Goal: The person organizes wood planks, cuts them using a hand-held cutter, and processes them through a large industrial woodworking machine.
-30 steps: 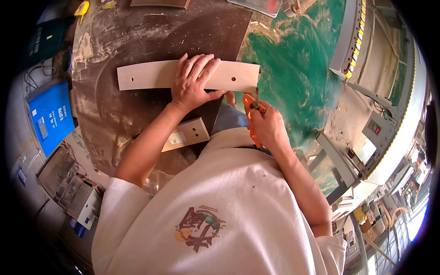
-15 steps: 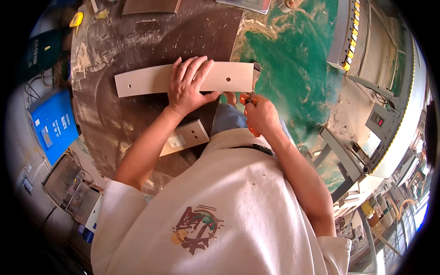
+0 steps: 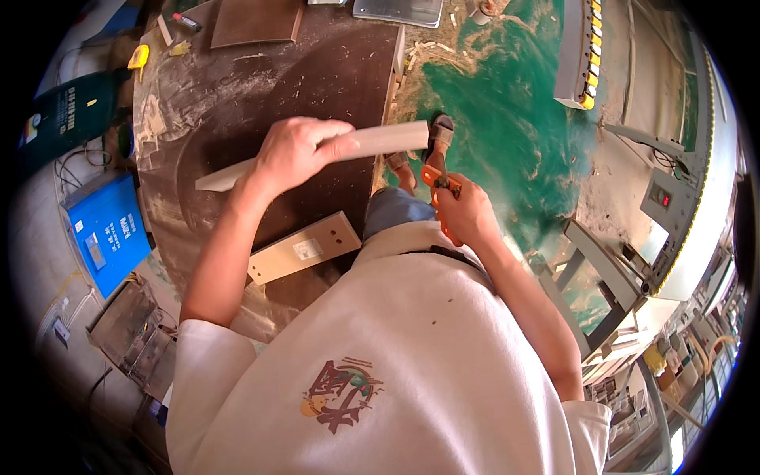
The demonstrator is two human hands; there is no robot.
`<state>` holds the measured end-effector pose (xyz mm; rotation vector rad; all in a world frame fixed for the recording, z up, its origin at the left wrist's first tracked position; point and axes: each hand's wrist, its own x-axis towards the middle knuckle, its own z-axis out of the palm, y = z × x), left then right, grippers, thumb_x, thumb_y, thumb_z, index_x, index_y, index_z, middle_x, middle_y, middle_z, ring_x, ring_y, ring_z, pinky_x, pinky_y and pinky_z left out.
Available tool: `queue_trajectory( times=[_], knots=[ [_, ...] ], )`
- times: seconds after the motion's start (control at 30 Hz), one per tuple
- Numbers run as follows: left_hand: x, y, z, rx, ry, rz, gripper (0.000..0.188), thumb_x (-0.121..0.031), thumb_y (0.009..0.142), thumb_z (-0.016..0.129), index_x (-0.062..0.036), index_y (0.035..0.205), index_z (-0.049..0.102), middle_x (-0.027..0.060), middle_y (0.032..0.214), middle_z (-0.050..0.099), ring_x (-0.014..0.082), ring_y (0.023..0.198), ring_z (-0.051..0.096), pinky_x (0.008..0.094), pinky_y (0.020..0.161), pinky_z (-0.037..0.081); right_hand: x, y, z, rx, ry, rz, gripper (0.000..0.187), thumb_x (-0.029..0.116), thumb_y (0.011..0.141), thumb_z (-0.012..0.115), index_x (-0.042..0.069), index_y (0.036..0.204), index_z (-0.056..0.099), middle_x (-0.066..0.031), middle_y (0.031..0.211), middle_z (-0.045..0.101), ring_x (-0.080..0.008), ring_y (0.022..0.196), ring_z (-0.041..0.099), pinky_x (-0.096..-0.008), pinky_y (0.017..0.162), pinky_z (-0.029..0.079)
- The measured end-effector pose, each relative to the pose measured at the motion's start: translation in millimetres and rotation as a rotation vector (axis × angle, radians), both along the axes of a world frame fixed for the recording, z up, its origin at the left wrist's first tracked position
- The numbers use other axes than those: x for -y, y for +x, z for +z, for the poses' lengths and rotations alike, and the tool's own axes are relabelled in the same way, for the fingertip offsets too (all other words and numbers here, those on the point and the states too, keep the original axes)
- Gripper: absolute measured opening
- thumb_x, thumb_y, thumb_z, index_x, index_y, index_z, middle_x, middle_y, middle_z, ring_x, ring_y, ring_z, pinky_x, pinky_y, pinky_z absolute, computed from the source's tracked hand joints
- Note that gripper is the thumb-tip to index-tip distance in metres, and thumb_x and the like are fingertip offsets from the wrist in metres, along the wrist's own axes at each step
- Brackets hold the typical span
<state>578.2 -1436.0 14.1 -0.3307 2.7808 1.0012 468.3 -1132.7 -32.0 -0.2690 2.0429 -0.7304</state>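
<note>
Left hand [image 3: 299,154]: had its fingers and thumb clasped on the middle of the long pale board.
Long pale board [image 3: 392,140]: was tilted over the brown table [image 3: 340,87], its right end reaching past the table's right edge.
Right hand [image 3: 469,212]: was wrapped around the orange-handled tool [image 3: 430,176], right of the board and apart from it.
Drilled board [image 3: 277,259]: lay on the near part of the table.
Yellow tape measure [image 3: 139,57]: sat at the far left.

Blue box [image 3: 120,240], yellow tape measure [image 3: 139,56]
</note>
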Motion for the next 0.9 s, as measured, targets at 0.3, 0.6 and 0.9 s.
queue_trajectory(
  times=[0.3, 0.6, 0.9],
  knots=[
    [-7.3, 20.5, -64.3, -0.267, -0.329, -0.102, 0.084, -0.07, 0.084, 0.07, -0.0105, 0.142, 0.06, 0.0098, 0.16, 0.046, 0.0307, 0.148, 0.04, 0.0515, 0.123, 0.028, 32.8, -4.3, 39.8, 0.121, -0.018, -0.004, 0.033, 0.02, 0.097, 0.054, 0.0, 0.119, 0.066, -0.0209, 0.072, 0.069, -0.0325, 0.057, 0.068, -0.0456, 0.065, 0.057],
    [-9.0, 20.2, -70.8, -0.292, -0.326, -0.048, 0.08, -0.074, 0.083, 0.068, -0.0107, 0.132, 0.067, 0.0094, 0.156, 0.051, 0.0282, 0.146, 0.044, 0.0502, 0.123, 0.029, 45.3, 5.6, 38.8, 0.031, 0.04, 0.096, 0.031, 0.017, 0.096, 0.052, -0.002, 0.117, 0.065, -0.0265, 0.074, 0.069, -0.0382, 0.058, 0.069, -0.0484, 0.068, 0.058],
    [-7.0, 22.7, -74.1, -0.307, -0.31, -0.033, 0.079, -0.073, 0.082, 0.069, -0.0113, 0.132, 0.067, 0.0088, 0.155, 0.052, 0.0273, 0.146, 0.045, 0.0498, 0.122, 0.031, 55.5, 1.6, 51.4, 0.093, 0.11, 0.083, 0.031, 0.016, 0.094, 0.054, -0.003, 0.116, 0.065, -0.0317, 0.084, 0.069, -0.0488, 0.082, 0.069, -0.0541, 0.08, 0.055]
  ],
)
